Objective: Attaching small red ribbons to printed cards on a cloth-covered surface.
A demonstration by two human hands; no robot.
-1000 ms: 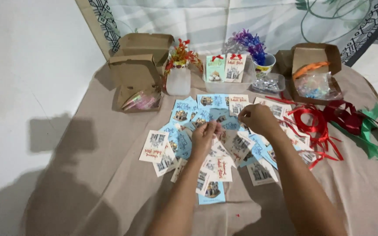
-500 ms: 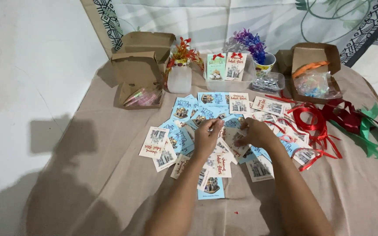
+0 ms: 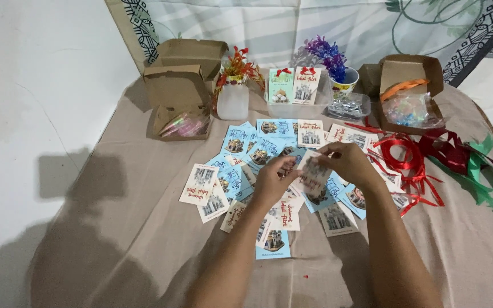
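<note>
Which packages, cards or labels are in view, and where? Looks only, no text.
Small cards: scattered mid-cloth, blue and white rectangles with building pictures.
Held card: white, between both hands.
Two bow-topped cards: upright at back, green and white.
Open cardboard boxes: back left, back right.

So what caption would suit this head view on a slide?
Both hands, left hand and right hand, lift one small card above scattered cards.
</note>
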